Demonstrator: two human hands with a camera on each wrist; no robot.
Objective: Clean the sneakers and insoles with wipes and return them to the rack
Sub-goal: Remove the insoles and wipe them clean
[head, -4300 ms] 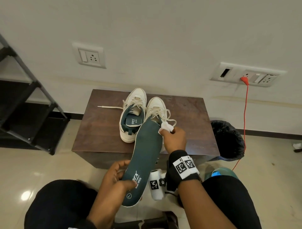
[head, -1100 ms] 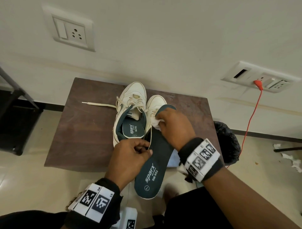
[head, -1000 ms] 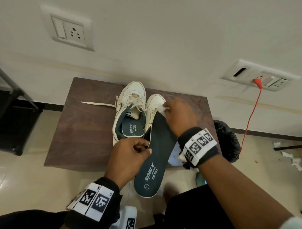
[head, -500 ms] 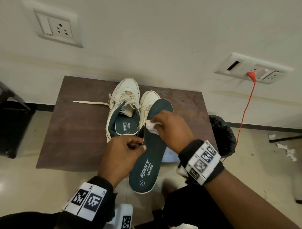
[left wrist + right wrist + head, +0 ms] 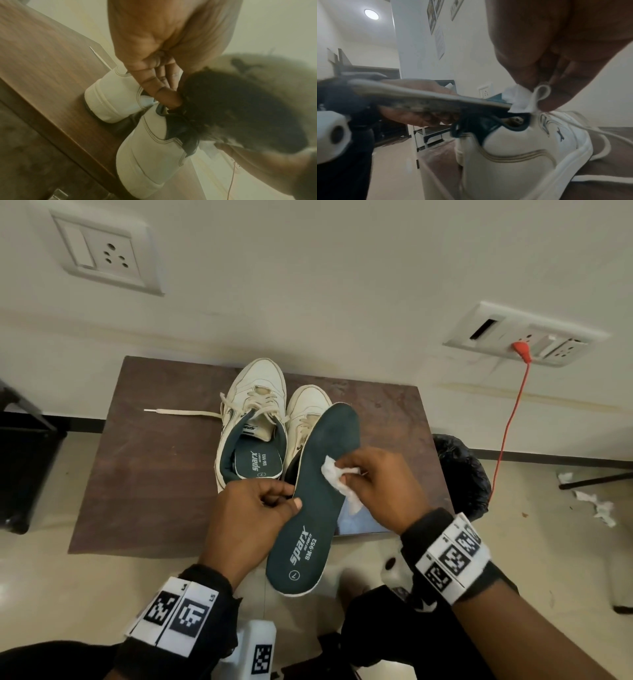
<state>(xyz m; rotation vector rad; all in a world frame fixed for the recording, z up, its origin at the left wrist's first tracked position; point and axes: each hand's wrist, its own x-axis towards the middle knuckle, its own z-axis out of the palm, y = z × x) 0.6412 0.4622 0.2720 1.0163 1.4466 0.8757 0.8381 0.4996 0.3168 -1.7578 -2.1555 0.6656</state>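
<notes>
A dark green insole (image 5: 318,494) is held flat above the near edge of the brown table (image 5: 154,474). My left hand (image 5: 260,508) pinches its left edge near the middle. My right hand (image 5: 373,487) pinches a crumpled white wipe (image 5: 334,474) against the insole's top face. Two cream sneakers stand side by side behind it: the left sneaker (image 5: 251,419) keeps its green insole inside, while the right sneaker (image 5: 305,412) is partly hidden by the held insole. In the right wrist view the wipe (image 5: 527,100) meets the insole's edge (image 5: 436,100) above a sneaker heel (image 5: 513,155).
A loose lace (image 5: 181,413) trails left across the table. A bin lined with a black bag (image 5: 462,474) stands at the table's right. A red cable (image 5: 507,426) hangs from the wall socket. A dark shoe rack (image 5: 20,467) is at far left. Used wipes (image 5: 596,505) lie on the floor.
My right hand has drawn the wipe back along the insole from its toe end to the middle. The left hand's pinch has stayed put.
</notes>
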